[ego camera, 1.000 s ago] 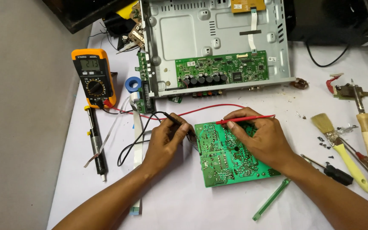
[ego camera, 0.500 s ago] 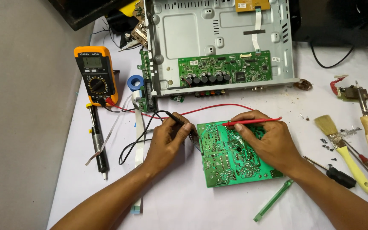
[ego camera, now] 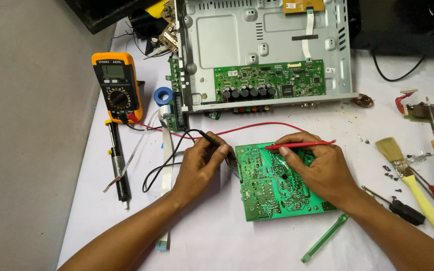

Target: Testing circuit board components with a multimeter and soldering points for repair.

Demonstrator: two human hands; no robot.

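You're working one green circuit board (ego camera: pixel 277 185) lying flat at the frame's center. Your left hand (ego camera: pixel 202 163) is pinching the black probe (ego camera: pixel 216 139) at the board's left edge, and your right hand (ego camera: pixel 317 168) is gripping the red probe (ego camera: pixel 302 145) over its top. One orange multimeter (ego camera: pixel 116 86) is sitting upper left, one yellow-handled brush (ego camera: pixel 410 175) at right, and one open metal chassis (ego camera: pixel 267 50) up top.
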